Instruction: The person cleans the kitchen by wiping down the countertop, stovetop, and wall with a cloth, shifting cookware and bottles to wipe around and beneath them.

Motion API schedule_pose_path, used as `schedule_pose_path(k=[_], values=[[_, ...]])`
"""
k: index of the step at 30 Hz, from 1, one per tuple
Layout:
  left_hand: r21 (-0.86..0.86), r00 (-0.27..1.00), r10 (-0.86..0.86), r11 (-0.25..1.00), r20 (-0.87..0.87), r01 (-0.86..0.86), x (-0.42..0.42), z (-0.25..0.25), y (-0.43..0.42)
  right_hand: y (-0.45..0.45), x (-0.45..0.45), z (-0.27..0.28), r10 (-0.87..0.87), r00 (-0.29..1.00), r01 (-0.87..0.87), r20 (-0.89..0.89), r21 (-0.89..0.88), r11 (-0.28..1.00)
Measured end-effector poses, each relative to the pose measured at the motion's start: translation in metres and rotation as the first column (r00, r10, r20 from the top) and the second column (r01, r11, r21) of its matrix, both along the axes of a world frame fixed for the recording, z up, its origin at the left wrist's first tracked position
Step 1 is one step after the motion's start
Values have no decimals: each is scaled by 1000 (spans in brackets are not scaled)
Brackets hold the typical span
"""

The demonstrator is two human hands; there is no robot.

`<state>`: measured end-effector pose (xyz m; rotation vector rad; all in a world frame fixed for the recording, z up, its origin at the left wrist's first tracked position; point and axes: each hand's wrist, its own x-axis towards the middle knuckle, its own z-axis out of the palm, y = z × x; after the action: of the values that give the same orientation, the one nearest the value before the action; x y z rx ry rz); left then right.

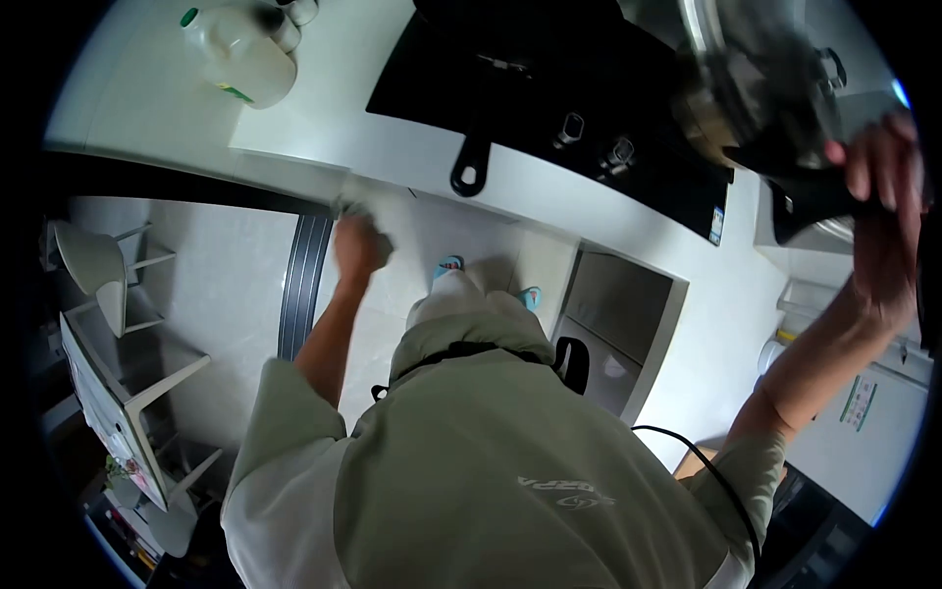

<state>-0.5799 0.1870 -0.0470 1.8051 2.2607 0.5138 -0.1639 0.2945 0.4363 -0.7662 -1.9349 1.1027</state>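
My right hand (881,182), smeared by motion, is raised at the far right. Its fingers are around a black handle (819,201), which seems to belong to a shiny steel pot (756,88) over the right side of the hob; the blur hides the exact join. A steel rim shows at the top of the pot. My left hand (359,245) hangs low over the floor, in front of the counter edge. It is closed around a small greyish thing (351,208), too blurred to name.
A black frying pan's handle (471,167) sticks out past the front of the black hob (648,128), near two knobs. A milk jug (240,59) stands on the left counter. Below right is an open cabinet compartment (618,304). A chair (93,260) and a table (113,412) stand left.
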Motion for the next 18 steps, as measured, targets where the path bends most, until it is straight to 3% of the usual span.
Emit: schedule_pose_path(k=[1,2,3,4,7,10,12,16,18], values=[[98,975,-15,995,-224,38,-37,-16,-33,11,-16,-2,-5,1000,6,8,-29,1000],[-396,955,292,883,43,-252,-40,51,-24,21,-34,-4,-1,1000,1,-6,-71,998],[-205,579,694,699,428,-685,-43,57,-37,39,-49,-11,53,992,-70,-112,-154,986],[-35,727,622,766,290,-641,-63,50,-39,47,-72,-12,56,979,-102,-198,-228,968],[236,850,387,843,357,-483,-50,51,-20,77,-125,-21,-9,926,-146,-378,-381,913],[490,967,117,844,225,-216,-10,76,38,131,-153,-44,-51,876,-240,-479,-526,816],[543,976,-35,835,215,-89,20,99,73,176,-162,-69,-44,831,-350,-554,-582,734],[478,987,-90,878,134,15,45,88,118,228,-181,-115,-149,767,-400,-624,-646,651],[365,992,-88,924,-89,114,46,72,120,241,-187,-135,-167,717,-456,-677,-636,623]])
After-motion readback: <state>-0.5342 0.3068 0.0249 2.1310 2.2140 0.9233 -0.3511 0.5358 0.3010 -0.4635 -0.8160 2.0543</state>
